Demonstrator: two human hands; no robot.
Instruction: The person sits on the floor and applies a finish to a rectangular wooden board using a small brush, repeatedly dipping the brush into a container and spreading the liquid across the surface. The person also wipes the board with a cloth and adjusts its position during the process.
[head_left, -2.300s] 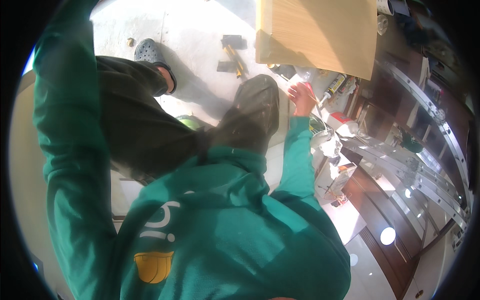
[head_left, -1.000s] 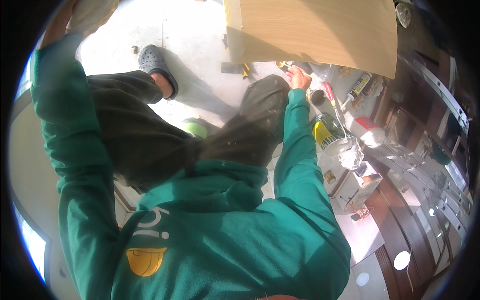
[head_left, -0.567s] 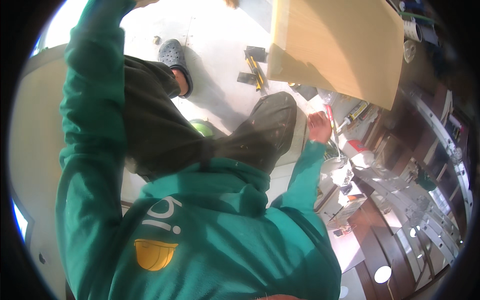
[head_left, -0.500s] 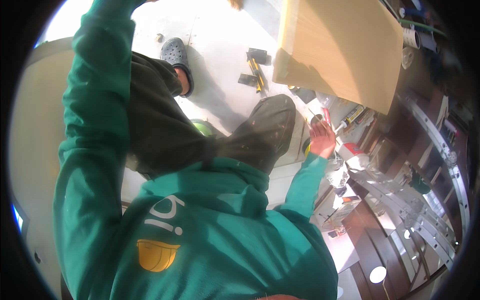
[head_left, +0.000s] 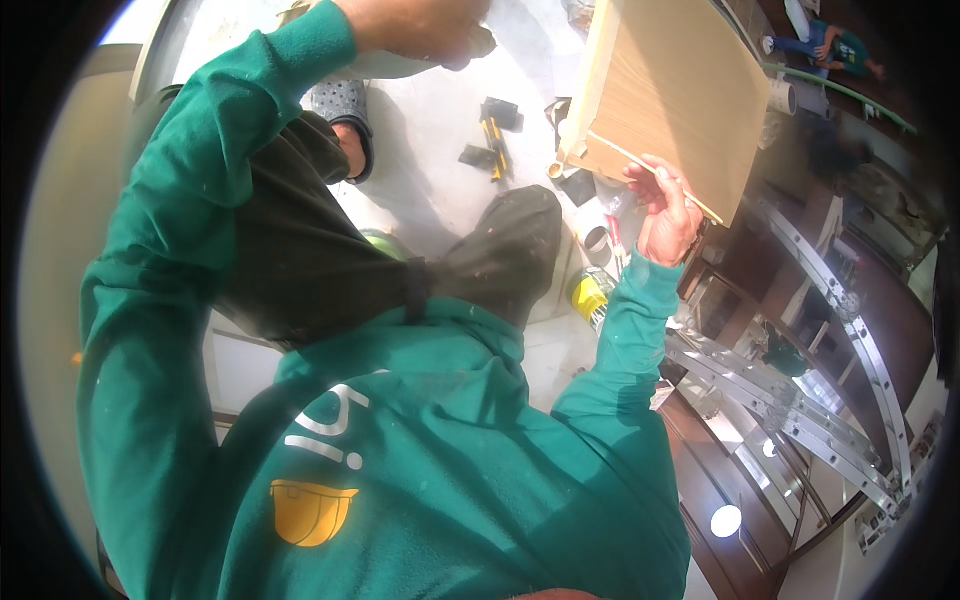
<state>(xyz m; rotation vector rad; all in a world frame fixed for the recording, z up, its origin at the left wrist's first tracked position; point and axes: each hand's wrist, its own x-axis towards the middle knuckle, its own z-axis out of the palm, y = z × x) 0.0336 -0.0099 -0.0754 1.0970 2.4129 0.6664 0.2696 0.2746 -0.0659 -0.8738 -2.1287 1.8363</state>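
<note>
Stick (head_left: 612, 146) is in the right hand (head_left: 668, 215), in front of a wood-faced panel (head_left: 665, 90) whose face fills the view behind it. Nearer the body, below that hand: round container (head_left: 595, 236), red-handled tool (head_left: 615, 230), yellow-labelled tin (head_left: 590, 292), all close together. Dark flat pieces (head_left: 478, 157) and a yellow-black tool (head_left: 494, 148) lie on the floor (head_left: 420, 125), left of the panel. Metal ladder (head_left: 780, 395) to the right. Stick: thin, straight, pale, slanted, both ends showing. Right grip clamped on it, thumb against fingers. Left hand (head_left: 415, 28) at a pale object (head_left: 385, 66); cannot tell its grip.
</note>
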